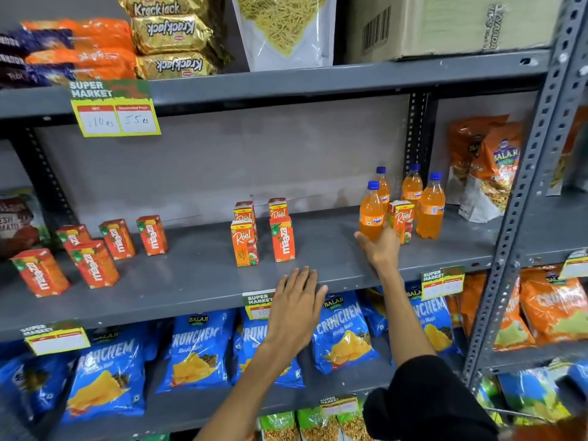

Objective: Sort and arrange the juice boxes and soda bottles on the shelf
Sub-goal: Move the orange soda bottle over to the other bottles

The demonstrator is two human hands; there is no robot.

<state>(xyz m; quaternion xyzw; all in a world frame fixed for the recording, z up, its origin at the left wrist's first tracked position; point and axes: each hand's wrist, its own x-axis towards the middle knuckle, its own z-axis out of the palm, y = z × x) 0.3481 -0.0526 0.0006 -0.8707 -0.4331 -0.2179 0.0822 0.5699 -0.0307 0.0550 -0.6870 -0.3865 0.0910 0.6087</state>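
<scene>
On the grey middle shelf (197, 281), several orange Maaza juice boxes (92, 264) stand at the left. In the middle stand Real boxes (244, 243) and one Maaza box (282, 239). At the right, several orange Fanta bottles (430, 210) with blue caps surround one Real box (401, 221). My right hand (380, 248) grips the front-left Fanta bottle (371, 211) at its base. My left hand (296, 305) rests flat on the shelf's front edge, fingers spread, holding nothing.
Blue Crunchem chip bags (345, 332) fill the shelf below. Orange snack bags (486, 167) stand at the far right of the middle shelf. Biscuit packs (171, 36) and a cardboard carton (445, 23) sit above. A perforated steel upright (521, 198) stands right of the bottles.
</scene>
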